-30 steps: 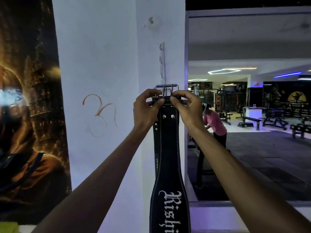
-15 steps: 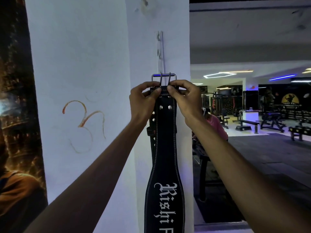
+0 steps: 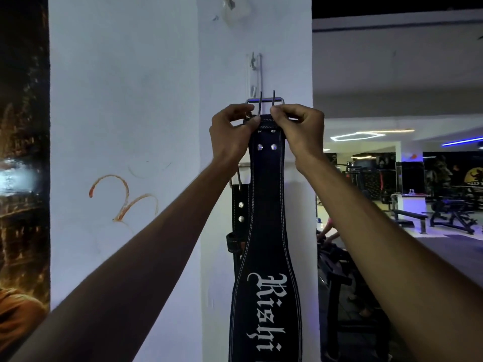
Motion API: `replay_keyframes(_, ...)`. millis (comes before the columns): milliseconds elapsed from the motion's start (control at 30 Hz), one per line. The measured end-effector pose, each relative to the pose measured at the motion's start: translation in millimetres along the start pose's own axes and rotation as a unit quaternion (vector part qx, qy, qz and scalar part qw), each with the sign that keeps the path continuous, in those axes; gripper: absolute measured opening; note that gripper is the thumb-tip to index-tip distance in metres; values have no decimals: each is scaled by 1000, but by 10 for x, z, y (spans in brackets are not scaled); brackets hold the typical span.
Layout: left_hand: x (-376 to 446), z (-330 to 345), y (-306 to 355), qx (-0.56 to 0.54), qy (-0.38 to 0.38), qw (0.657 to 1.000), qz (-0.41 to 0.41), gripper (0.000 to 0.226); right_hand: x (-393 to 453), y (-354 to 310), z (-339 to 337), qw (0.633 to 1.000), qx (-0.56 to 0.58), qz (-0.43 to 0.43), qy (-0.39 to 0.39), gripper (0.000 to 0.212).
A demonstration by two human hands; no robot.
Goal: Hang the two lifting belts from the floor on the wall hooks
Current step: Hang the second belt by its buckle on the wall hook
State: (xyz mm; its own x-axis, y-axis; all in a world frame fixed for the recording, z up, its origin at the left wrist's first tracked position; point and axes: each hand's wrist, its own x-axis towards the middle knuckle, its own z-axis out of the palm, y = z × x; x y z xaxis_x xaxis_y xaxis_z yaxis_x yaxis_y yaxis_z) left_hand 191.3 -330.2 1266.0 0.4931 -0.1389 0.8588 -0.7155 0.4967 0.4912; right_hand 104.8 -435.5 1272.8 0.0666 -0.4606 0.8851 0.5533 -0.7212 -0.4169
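Note:
A black lifting belt (image 3: 265, 231) with white stitching and white lettering hangs down in front of the white pillar. My left hand (image 3: 232, 134) and my right hand (image 3: 298, 131) pinch its top end on either side. Its metal buckle (image 3: 265, 101) with two upright prongs stands just below the white hook rack (image 3: 254, 74) on the pillar. A second black belt (image 3: 238, 212) hangs behind and to the left of the first, from a metal buckle partly hidden by my left wrist.
The white pillar (image 3: 125, 100) bears an orange drawn sign. A dark poster (image 3: 23, 178) lies at the left. At the right, a mirror or opening (image 3: 397, 178) shows a gym with benches and a person in pink low down.
My hands have raised the belt's buckle closer to the hook rack, and the camera has tilted up. The second belt behind has come into view.

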Motion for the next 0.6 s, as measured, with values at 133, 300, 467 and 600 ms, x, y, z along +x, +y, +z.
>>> replay_keyframes(133, 156, 79, -31, -24, 7, 1000, -8, 45, 158, 25, 58, 1000, 9, -11, 15, 12)
replay_keyframes(300, 335, 105, -32, -10, 33, 999, -19, 52, 322, 40, 146, 1000, 10, -9, 17, 14)
replay_keyframes(467, 490, 76, -54, -15, 37, 999, -20, 54, 428, 37, 277, 1000, 0, -16, 23, 14)
replay_keyframes(600, 581, 47, -169, -18, 14, 998, -51, 60, 456, 129, 333, 1000, -10, 10, 17, 17)
